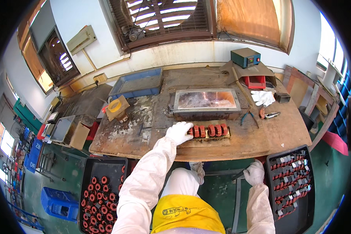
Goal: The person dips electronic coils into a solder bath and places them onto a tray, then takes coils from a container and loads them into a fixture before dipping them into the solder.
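My left hand (179,133), in a white glove, reaches over the bench. Its fingers curl around the left end of a row of red-brown wire-wound ring coils (202,132), closed on the leftmost coil. The coils stand on edge in a narrow holder (212,139) near the bench's front edge, with a gap mid-row. My right hand (254,172), also gloved, hangs below the bench edge, beside a black tray (270,187) of coils with dark and silver tops (291,175). Its fingers are curled in; anything inside them is hidden.
Behind the holder sits a metal-framed molten-solder pot (206,99). Pliers (250,118), a white glove (263,98) and a blue controller box (245,57) lie to the right. A blue tray (136,83) and a tape roll (114,105) are left. Another black tray (90,165) holds loose coils (101,206).
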`<action>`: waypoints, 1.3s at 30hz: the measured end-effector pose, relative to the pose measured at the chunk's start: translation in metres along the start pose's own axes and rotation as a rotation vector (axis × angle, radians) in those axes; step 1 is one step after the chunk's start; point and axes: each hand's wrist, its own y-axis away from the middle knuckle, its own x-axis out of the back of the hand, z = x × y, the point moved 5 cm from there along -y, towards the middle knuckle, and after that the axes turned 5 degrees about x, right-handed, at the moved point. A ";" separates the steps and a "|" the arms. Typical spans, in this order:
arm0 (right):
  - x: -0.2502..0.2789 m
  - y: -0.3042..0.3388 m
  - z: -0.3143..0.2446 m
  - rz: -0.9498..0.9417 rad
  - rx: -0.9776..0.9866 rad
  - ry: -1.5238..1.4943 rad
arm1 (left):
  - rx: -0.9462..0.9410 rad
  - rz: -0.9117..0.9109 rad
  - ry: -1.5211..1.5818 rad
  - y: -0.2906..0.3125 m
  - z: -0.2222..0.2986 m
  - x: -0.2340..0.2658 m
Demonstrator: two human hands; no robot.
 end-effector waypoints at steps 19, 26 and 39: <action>-0.002 -0.001 0.000 -0.038 0.017 0.008 | 0.347 0.475 0.226 0.114 -0.120 0.005; 0.001 0.003 0.000 -0.046 -0.010 -0.010 | 1.085 0.435 -0.291 0.340 -0.276 -0.021; 0.001 -0.002 -0.003 -0.086 -0.012 -0.002 | 1.201 0.280 -0.495 0.397 -0.264 -0.075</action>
